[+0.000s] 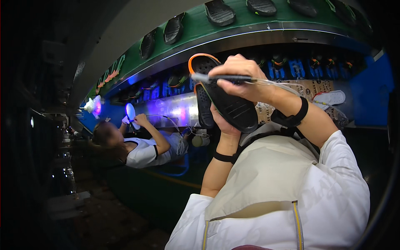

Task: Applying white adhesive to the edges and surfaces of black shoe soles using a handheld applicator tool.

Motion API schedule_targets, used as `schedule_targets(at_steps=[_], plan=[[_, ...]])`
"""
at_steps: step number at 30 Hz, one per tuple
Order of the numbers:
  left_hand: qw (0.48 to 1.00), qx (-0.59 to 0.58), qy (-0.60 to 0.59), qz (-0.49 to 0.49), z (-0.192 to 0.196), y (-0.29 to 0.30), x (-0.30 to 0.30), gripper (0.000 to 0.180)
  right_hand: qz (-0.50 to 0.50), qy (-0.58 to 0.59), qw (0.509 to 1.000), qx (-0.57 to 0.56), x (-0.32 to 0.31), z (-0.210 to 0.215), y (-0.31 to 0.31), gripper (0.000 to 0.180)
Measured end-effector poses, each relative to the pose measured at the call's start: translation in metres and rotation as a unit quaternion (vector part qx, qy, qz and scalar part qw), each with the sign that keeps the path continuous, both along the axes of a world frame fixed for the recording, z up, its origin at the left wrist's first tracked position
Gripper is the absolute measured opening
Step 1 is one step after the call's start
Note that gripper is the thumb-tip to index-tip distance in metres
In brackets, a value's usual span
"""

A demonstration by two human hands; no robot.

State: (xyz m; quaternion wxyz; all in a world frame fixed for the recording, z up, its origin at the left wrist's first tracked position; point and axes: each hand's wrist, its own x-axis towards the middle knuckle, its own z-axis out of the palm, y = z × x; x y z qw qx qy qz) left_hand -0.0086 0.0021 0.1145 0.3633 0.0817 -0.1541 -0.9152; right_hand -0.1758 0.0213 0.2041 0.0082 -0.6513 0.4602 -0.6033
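Note:
My left hand grips a black shoe sole with an orange rim from below, holding it up in front of me. My right hand is closed on a thin pen-like tool with a clear tube trailing from its back end. The tool's tip rests near the sole's upper edge. A second dark sole seems to lie behind the first one. Both wrists wear black bands.
A green conveyor belt carries several black soles across the top. Below it runs a lit metal shelf. A co-worker in a white shirt at the left holds up a sole under purple light. A white sole lies at right.

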Motion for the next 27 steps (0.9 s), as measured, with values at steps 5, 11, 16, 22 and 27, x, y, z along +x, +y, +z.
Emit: schedule_targets(at_steps=[5, 11, 16, 22, 27], plan=[[0.999, 0.047, 0.009, -0.004, 0.000, 0.002, -0.004, 0.059, -0.031, 0.161, 0.986, -0.026, -0.002, -0.002, -0.001, 0.032], [1.000, 0.002, 0.007, 0.020, 0.007, -0.005, -0.008, 0.057, -0.067, 0.020, 0.998, 0.006, -0.003, 0.001, 0.004, 0.027], [0.999, 0.019, 0.049, 0.012, 0.008, -0.002, -0.010, 0.058, 0.105, 0.186, 0.976, 0.049, -0.001, 0.003, 0.006, 0.029], [0.999, 0.001, 0.050, 0.001, 0.002, -0.012, -0.009, 0.063, -0.039, 0.130, 0.991, 0.017, -0.001, 0.002, 0.013, 0.028], [0.999, -0.025, -0.009, 0.025, -0.004, -0.014, -0.006, 0.070, 0.179, 0.131, 0.973, 0.056, 0.000, 0.002, 0.017, 0.032]])
